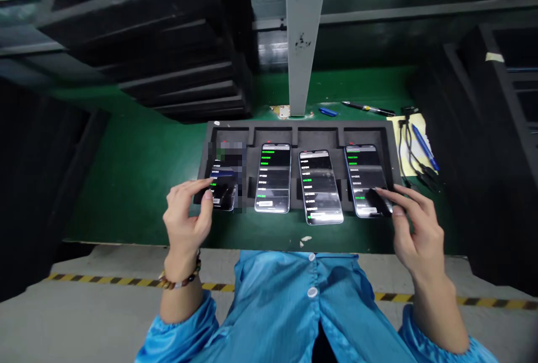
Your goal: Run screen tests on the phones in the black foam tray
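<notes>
Green workbench [138, 167]. Tall stack of black foam trays [185, 66], back left. Compartmented foam tray [317, 136], centre. Left hand [189, 214]: fingers bent, thumb and index at left edge of leftmost smartphone [222, 198]; cannot tell if gripping. Right hand [420, 231]: fingers loosely extended, tips at lower right edge of rightmost smartphone [361, 175]; grip unclear. 4 smartphones in row on compartmented foam tray, screens lit. Right: yellow paper [422, 120], black cables [408, 142], blue pen [425, 147].

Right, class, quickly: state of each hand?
Left hand: open, at left edge of leftmost smartphone.
Right hand: open, at lower right of rightmost smartphone.
</notes>
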